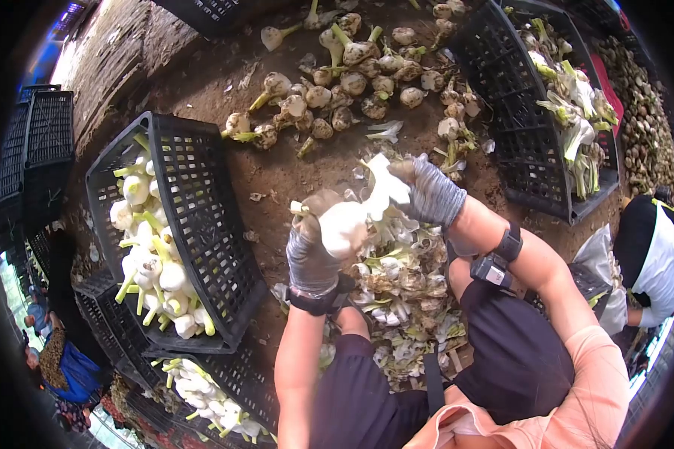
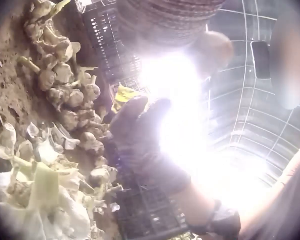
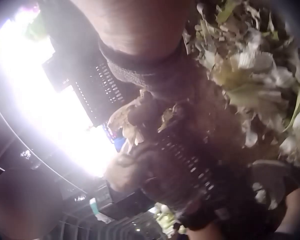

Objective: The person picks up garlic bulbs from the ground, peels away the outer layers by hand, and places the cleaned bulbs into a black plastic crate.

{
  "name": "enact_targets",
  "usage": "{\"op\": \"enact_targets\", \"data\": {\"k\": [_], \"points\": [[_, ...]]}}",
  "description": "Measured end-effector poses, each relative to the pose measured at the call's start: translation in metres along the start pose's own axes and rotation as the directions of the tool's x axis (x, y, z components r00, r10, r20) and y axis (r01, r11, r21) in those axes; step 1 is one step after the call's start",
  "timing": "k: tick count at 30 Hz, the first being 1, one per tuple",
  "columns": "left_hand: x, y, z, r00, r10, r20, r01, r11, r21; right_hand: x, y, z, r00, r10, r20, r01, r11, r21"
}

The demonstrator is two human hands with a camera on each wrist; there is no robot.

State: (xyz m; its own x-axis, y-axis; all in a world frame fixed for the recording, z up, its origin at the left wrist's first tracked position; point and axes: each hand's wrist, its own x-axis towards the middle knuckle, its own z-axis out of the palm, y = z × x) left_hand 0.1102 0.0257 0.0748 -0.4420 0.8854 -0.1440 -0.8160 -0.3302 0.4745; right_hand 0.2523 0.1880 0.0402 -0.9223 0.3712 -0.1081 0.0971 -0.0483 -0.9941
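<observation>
In the head view my gloved left hand (image 1: 311,258) grips a white garlic bulb (image 1: 343,229), its cut stem pointing left. My right hand (image 1: 433,193), also in a thin grey glove, pinches a pale strip of garlic skin (image 1: 384,187) just right of the bulb. Beneath both hands lies a heap of loose garlic skins (image 1: 401,277), between the knees. The left wrist view shows the right hand (image 2: 140,135) against strong glare; in the right wrist view both hands are dark and blurred.
Soil-covered garlic bulbs (image 1: 318,97) lie on the dirt floor ahead. A black crate (image 1: 202,217) of cleaned garlic leans at the left, with another lot of cleaned garlic (image 1: 210,396) below it. At the right, a black crate (image 1: 502,112) holds leafy peelings (image 1: 577,112).
</observation>
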Motion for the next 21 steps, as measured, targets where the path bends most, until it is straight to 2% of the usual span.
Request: {"op": "enact_targets", "data": {"k": [1, 2, 3, 4, 5, 6, 8, 9, 11, 12, 13, 14, 15, 16, 17, 19, 20, 21], "points": [[0.001, 0.001, 0.002, 0.997, -0.032, -0.064, 0.024, 0.991, -0.134, -0.004, 0.015, -0.001, 0.995, 0.063, 0.077, -0.068, 0.996, 0.064], [0.002, 0.003, 0.005, 0.990, -0.072, -0.122, 0.038, 0.963, -0.267, -0.006, 0.012, -0.004, 0.968, 0.027, 0.251, 0.022, 0.981, -0.192], [0.003, 0.003, -0.006, 0.992, -0.086, -0.095, 0.042, 0.921, -0.387, -0.009, 0.010, -0.007, 0.906, -0.011, 0.423, 0.204, 0.887, -0.414], [0.004, 0.003, -0.020, 0.985, -0.169, -0.036, 0.130, 0.865, -0.485, -0.010, 0.004, -0.010, 0.817, -0.047, 0.575, 0.410, 0.748, -0.522], [0.003, -0.001, -0.029, 0.979, -0.182, -0.091, 0.115, 0.864, -0.490, -0.018, -0.005, -0.011, 0.857, 0.248, 0.452, -0.146, 0.958, -0.247], [0.003, -0.003, -0.033, 0.970, -0.195, -0.147, 0.099, 0.863, -0.495, -0.023, -0.026, -0.014, 0.716, 0.541, 0.441, -0.646, 0.753, 0.126], [0.005, -0.007, -0.034, 0.930, -0.216, -0.297, 0.049, 0.875, -0.481, -0.023, -0.057, -0.030, 0.823, 0.307, 0.478, -0.360, 0.933, 0.020], [0.005, -0.008, -0.035, 0.903, -0.224, -0.367, 0.027, 0.882, -0.471, -0.026, -0.055, -0.037, 0.830, 0.244, 0.502, -0.388, 0.899, 0.204], [0.006, -0.006, -0.038, 0.880, -0.237, -0.412, 0.020, 0.885, -0.466, -0.031, -0.058, -0.049, 0.811, 0.274, 0.516, -0.557, 0.631, 0.540], [0.006, -0.006, -0.038, 0.868, -0.241, -0.434, 0.014, 0.886, -0.464, -0.030, -0.060, -0.053, 0.784, 0.390, 0.483, -0.617, 0.576, 0.536], [0.008, -0.004, -0.031, 0.850, -0.257, -0.460, 0.022, 0.890, -0.455, -0.025, -0.045, -0.052, 0.827, 0.345, 0.443, -0.503, 0.807, 0.309], [0.009, -0.002, -0.021, 0.831, -0.271, -0.487, 0.030, 0.894, -0.447, -0.019, -0.029, -0.050, 0.866, 0.299, 0.400, -0.320, 0.947, -0.014], [0.010, -0.001, -0.015, 0.809, -0.287, -0.513, 0.041, 0.898, -0.437, -0.014, -0.013, -0.049, 0.900, 0.251, 0.355, -0.140, 0.941, -0.308], [0.010, -0.003, -0.018, 0.785, -0.274, -0.555, 0.037, 0.916, -0.400, 0.002, -0.023, -0.034, 0.892, 0.292, 0.345, -0.055, 0.827, -0.559], [0.009, -0.007, -0.024, 0.759, -0.261, -0.596, 0.035, 0.931, -0.363, -0.005, -0.046, -0.018, 0.915, 0.402, 0.045, -0.170, 0.483, -0.859], [0.008, -0.012, -0.019, 0.708, -0.211, -0.674, 0.048, 0.966, -0.253, 0.001, -0.042, -0.010, 0.959, 0.283, 0.009, -0.222, 0.771, -0.597], [0.004, -0.014, -0.015, 0.735, -0.133, -0.665, 0.092, 0.991, -0.096, 0.003, -0.040, -0.007, 0.973, 0.228, -0.028, -0.218, 0.876, -0.429], [-0.001, -0.013, -0.009, 0.765, -0.058, -0.642, 0.131, 0.989, 0.066, 0.006, -0.044, -0.001, 0.983, 0.180, -0.035, -0.181, 0.918, -0.353]]}}
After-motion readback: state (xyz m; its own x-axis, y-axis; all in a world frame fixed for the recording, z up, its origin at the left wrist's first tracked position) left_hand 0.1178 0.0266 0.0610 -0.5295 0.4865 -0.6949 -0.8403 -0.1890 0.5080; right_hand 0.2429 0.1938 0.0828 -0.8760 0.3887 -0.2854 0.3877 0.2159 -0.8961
